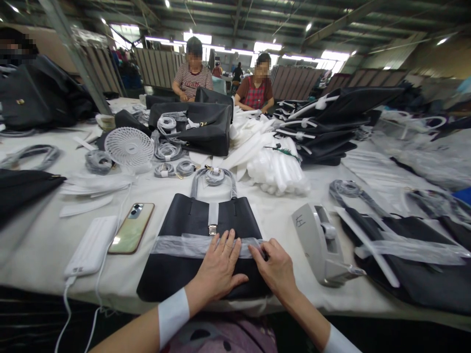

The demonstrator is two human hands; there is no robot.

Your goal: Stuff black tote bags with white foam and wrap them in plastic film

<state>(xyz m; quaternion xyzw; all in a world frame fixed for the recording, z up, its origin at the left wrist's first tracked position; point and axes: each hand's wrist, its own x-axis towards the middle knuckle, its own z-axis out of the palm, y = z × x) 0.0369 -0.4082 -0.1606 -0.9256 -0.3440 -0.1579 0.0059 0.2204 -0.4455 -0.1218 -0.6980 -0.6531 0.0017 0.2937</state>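
Black, leather-like handbag (pixel 195 220) lying flat at the near middle of the pale-covered table (pixel 283 211).
Probably light and floppy, its smooth panels look easy to mark, and the translucent strip (pixel 195 246) across it seems thin and slippery; the side edges or the wrapped handles (pixel 195 186) at the far end look the safest holds, clear of the metal clasp (pixel 212 229). Left hand (pixel 221 264) presses with spread fingers, gripping nothing; right hand (pixel 275 267) pinches the strip's right end. Right: tape dispenser (pixel 312 245); left: phone (pixel 132 228).
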